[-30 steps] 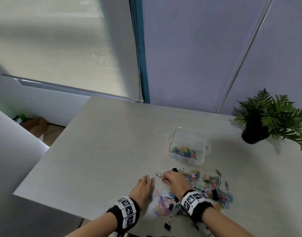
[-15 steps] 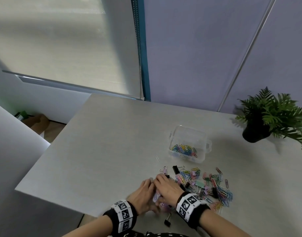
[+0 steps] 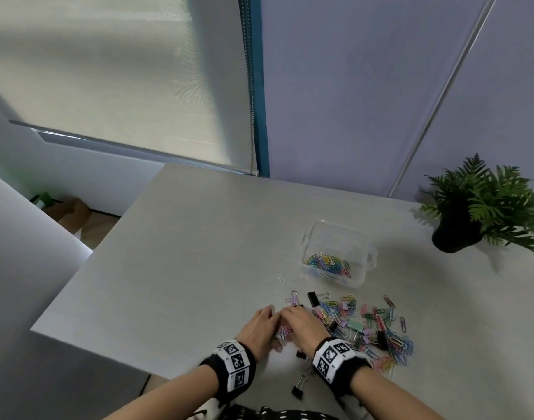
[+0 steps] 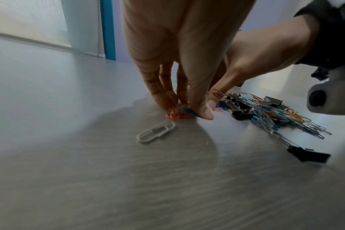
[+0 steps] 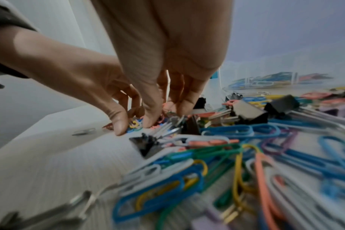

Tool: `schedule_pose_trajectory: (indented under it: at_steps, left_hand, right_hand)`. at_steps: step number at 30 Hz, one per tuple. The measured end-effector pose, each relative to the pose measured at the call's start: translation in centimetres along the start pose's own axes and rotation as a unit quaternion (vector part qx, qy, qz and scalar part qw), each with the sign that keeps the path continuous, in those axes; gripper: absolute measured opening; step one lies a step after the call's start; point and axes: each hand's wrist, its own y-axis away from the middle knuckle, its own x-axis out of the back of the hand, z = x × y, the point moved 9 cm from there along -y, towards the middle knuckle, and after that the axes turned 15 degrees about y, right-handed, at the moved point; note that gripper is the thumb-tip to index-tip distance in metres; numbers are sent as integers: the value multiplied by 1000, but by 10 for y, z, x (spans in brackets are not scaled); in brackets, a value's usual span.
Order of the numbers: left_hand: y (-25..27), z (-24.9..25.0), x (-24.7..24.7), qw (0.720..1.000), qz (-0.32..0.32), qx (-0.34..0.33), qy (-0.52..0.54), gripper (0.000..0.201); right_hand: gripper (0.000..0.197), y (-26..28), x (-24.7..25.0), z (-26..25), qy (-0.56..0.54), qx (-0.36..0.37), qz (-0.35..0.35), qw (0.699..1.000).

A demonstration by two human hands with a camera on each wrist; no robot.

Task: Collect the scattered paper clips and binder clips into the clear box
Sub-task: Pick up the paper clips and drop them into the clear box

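Both hands meet near the table's front edge, at the left end of the scattered clips. My left hand [image 3: 274, 328] [image 4: 184, 109] points its fingers down and pinches a small bunch of orange and blue paper clips [image 4: 179, 114] against the table. My right hand [image 3: 293, 321] [image 5: 167, 115] presses in from the other side, thumb and fingers curled onto the same bunch [image 3: 282, 332]. The main pile of coloured paper clips and binder clips [image 3: 368, 325] spreads out to the right. The clear box [image 3: 358, 278], holding several paper clips, stands open beyond the pile.
A white paper clip [image 3: 280, 278] lies alone left of the box, another [image 4: 157, 132] just in front of my left fingers. Black binder clips [image 3: 299, 388] [image 3: 301, 354] lie near the table edge. A potted fern [image 3: 459, 234] stands at the far right.
My right hand has drawn back from the far clips toward my left hand. The left hand has gone from lying flat to fingers down, and both now close on one bunch.
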Motion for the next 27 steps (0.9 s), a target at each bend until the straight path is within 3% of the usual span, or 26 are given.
schedule_pose_trajectory:
  at_steps: [9, 12, 17, 20, 22, 24, 27]
  left_hand:
    - [-9, 7, 9, 1000, -9, -22, 15, 19]
    - [-10, 6, 6, 999, -29, -21, -9, 15]
    - [-10, 8, 1, 998, -44, -33, -37, 9]
    - [-9, 11, 1, 996, -37, -48, -57, 9]
    - [-9, 15, 2, 994, -36, -60, -85, 17]
    - [-8, 18, 2, 992, -35, -74, -99, 21]
    - [-8, 16, 5, 994, -32, -78, -72, 17]
  right_hand:
    - [10, -4, 10, 14, -44, -42, 11, 998]
    - [4, -4, 9, 30, -135, -82, 4, 988]
    - [24, 2, 14, 55, -342, -124, 23, 931]
    - [16, 9, 16, 69, -424, -148, 38, 892]
    - [10, 12, 12, 73, -497, -163, 29, 852]
    - [9, 16, 10, 74, -559, -171, 14, 811]
    - [10, 22, 7, 76, -606, -179, -9, 775]
